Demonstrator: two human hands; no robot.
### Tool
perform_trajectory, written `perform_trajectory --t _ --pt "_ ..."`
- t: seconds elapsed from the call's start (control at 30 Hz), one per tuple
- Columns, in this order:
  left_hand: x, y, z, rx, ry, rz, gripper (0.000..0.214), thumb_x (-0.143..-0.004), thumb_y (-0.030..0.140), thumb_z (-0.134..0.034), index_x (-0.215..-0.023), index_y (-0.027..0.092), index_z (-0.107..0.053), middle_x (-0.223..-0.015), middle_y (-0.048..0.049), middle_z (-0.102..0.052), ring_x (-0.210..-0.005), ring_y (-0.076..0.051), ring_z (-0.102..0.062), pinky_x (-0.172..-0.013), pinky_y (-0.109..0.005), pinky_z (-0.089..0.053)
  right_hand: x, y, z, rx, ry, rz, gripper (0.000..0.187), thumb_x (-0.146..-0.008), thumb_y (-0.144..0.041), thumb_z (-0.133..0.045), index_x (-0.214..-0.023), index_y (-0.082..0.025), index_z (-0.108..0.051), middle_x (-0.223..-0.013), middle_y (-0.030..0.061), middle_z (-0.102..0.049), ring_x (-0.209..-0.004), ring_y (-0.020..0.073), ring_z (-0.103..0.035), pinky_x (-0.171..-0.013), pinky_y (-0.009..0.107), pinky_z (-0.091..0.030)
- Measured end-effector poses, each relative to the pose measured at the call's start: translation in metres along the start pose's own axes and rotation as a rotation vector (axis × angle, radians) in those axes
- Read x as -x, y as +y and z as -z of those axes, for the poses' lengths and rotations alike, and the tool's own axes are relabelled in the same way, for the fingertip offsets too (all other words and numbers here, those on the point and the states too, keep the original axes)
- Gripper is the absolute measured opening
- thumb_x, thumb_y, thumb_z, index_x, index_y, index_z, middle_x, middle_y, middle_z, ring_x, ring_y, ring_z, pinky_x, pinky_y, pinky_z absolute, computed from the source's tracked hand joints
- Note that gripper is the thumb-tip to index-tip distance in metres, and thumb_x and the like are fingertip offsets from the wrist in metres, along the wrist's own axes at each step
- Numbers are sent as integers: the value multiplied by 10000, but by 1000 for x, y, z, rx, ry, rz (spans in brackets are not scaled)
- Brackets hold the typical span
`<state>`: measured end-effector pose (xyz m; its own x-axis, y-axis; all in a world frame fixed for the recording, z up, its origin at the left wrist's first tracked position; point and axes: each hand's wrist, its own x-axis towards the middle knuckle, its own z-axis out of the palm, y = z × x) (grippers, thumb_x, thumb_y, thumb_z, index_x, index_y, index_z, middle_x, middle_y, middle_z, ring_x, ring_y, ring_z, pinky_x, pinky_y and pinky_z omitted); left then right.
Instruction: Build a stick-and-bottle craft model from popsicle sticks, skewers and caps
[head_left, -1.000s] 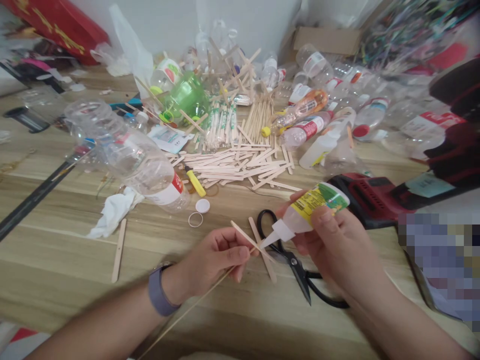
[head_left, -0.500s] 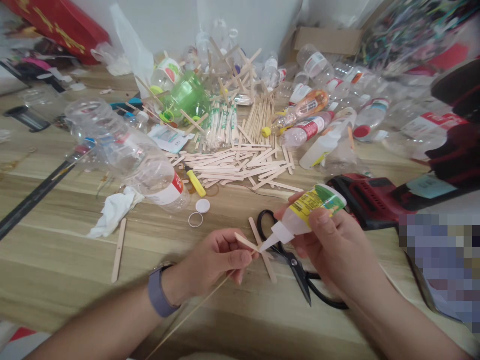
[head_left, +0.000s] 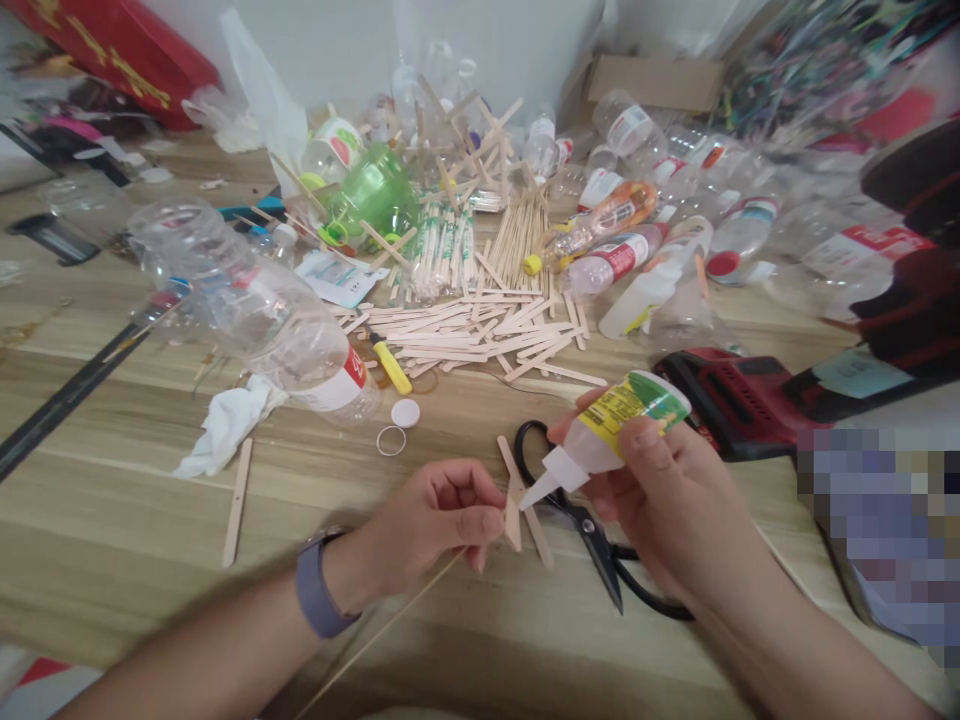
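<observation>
My left hand (head_left: 457, 515) is closed in a pinch on a thin wooden skewer (head_left: 375, 632) that slants down toward the front edge. At its far end, beside my fingertips, is a short flat piece of craft stick (head_left: 513, 518). My right hand (head_left: 652, 480) grips a glue bottle (head_left: 611, 425) with a yellow and green label, tilted nozzle-down. The nozzle tip is right beside the short piece; whether they touch I cannot tell. Behind it a whole craft stick (head_left: 536, 525) lies on the table, and black-handled scissors (head_left: 592, 540) lie partly under my right hand.
A heap of craft sticks (head_left: 465, 330), a skewer bundle (head_left: 517, 235) and a yellow-handled screwdriver (head_left: 391, 366) lie ahead. Several plastic bottles (head_left: 615, 255) crowd the back. A large clear bottle (head_left: 300, 345) lies left; a red-black power tool (head_left: 735, 400) stands right.
The short stick piece has turned in my left fingers, from slanting across to pointing downward. The glue nozzle stays close to it, and my right hand has barely moved.
</observation>
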<state>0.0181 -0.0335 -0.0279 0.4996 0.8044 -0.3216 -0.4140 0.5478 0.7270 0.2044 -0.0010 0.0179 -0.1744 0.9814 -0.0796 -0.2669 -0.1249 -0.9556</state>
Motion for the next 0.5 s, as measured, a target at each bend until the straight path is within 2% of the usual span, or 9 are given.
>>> perform_trajectory --t 0.37,0.5 --pt "2 2 -2 -32 17 15 383 -624 394 -848 -691 142 -567 -546 65 -555 -407 -35 -479 -407 -145 -371 3 -2 -1 15 7 -18 373 -756 -563 -695 -852 -206 -648 -753 31 -672 -420 81 -461 -336 185 -358" --pt "2 1 -1 -50 15 25 399 -619 413 -848 -702 145 -565 -538 60 -567 -405 -42 -485 -408 -153 -367 4 -2 0 20 -7 -11 334 -781 -545 -681 -859 -221 -659 -773 23 -672 -424 69 -471 -345 172 -353"
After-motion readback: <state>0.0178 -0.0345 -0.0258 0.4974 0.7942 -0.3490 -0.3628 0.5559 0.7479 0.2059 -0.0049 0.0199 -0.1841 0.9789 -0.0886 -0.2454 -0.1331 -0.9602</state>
